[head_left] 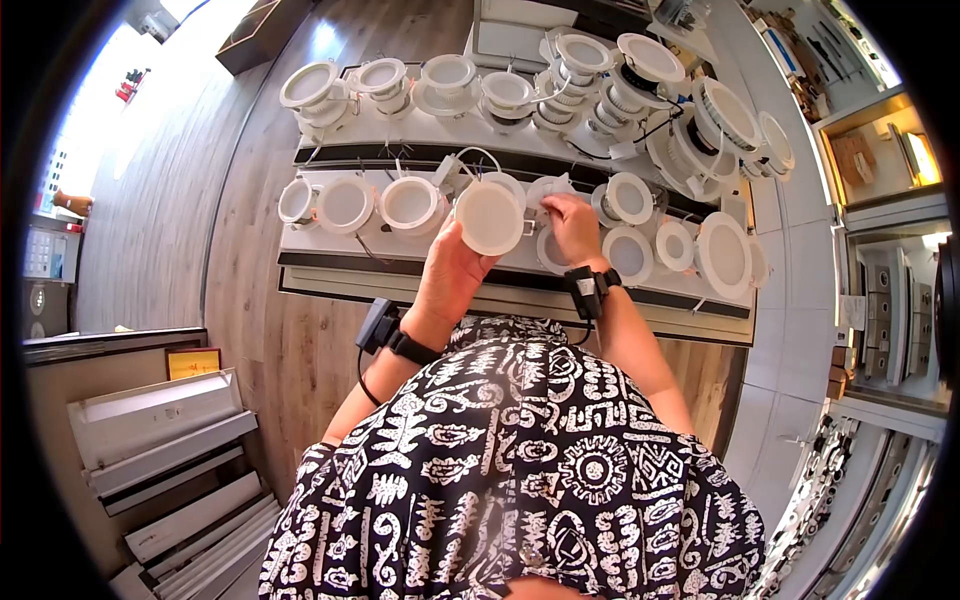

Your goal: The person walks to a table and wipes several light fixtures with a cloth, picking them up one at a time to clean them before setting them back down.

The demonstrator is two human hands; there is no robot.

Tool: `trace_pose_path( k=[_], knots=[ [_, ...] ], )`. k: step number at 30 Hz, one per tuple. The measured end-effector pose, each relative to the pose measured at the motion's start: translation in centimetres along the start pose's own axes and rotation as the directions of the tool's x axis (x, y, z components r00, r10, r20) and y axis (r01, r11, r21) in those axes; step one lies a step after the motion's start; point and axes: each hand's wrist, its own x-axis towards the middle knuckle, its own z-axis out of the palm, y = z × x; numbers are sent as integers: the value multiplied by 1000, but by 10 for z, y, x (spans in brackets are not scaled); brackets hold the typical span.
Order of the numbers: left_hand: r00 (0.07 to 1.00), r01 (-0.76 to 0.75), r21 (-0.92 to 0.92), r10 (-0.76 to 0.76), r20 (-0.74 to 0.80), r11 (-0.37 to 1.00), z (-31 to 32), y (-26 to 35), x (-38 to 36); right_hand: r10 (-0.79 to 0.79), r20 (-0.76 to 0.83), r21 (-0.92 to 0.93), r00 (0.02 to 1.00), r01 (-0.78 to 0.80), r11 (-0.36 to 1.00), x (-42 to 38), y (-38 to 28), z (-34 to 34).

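The round white downlight is lifted just above the lower tier of the display surface, its flat face turned toward the camera. The left hand has it from below, its grip closed around the fitting's edge and back. The right hand is just beside it to the right, fingers bent down among the fittings behind the lamp; whether its grip has closed on a wire or clip there I cannot tell, since the knuckles hide the fingertips.

To handle this well, the left hand should probably keep the lamp level and steady by its rim, so that the right can work at the back without tugging the thin white cable looping up behind.

Close neighbours crowd the spot: a downlight sits just to the left, another just to the right, with smaller ones nearer the front edge. These are near enough to be knocked by an elbow or a swinging fitting. The upper tier holds a further row of lamps with trailing leads. Both wrists carry black strapped devices. Wooden floor lies below, and stacked trays stand at lower left.
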Motion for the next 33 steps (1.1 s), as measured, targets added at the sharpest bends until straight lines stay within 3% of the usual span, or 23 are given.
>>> trace_pose_path(
  k=[3, 4, 6, 9, 12, 18, 21, 24, 27, 30, 33],
  knots=[
    [1000, 19, -6, -19, 19, 1000, 0, -3, -1, 154, -184, 194, 971, -117, 974, 4, -19, -33],
    [1000, 28, 0, -28, -3, 1000, 0, -3, -2, 43, -305, 128, 951, -4, 992, 4, -27, -49],
    [999, 36, -1, -36, -29, 999, 1, -4, -1, 90, -239, 192, 967, -44, 980, -7, -37, -73],
    [999, 39, -10, -39, -32, 999, 0, -8, 3, -81, 45, -10, 996, 82, 997, -39, -42, -72],
    [998, 65, -6, -65, -21, 998, -2, -15, 6, -206, 94, -356, 974, 227, 907, -64, -37, -38],
    [991, 131, -2, -131, -8, 991, -4, -23, 9, -189, 118, -260, 975, 214, 942, -78, -33, -28],
    [990, 138, -20, -138, -21, 990, -2, -24, 11, -123, 155, -103, 980, 140, 985, -84, -26, -28],
    [991, 131, -22, -131, -21, 991, -2, -22, 10, -10, 13, 39, 1000, 9, 999, -82, -28, -33],
    [992, 124, -28, -125, -28, 992, 0, -20, 8, -185, -36, -158, 982, 177, 971, -69, -51, -48],
    [989, 149, -35, -149, -19, 988, -5, -23, 7, -174, 45, -292, 984, 179, 939, -80, -47, -32],
    [984, 174, -26, -175, -24, 984, -11, -27, 6, -183, 81, -264, 980, 198, 944, -84, -36, -27]
  ],
)
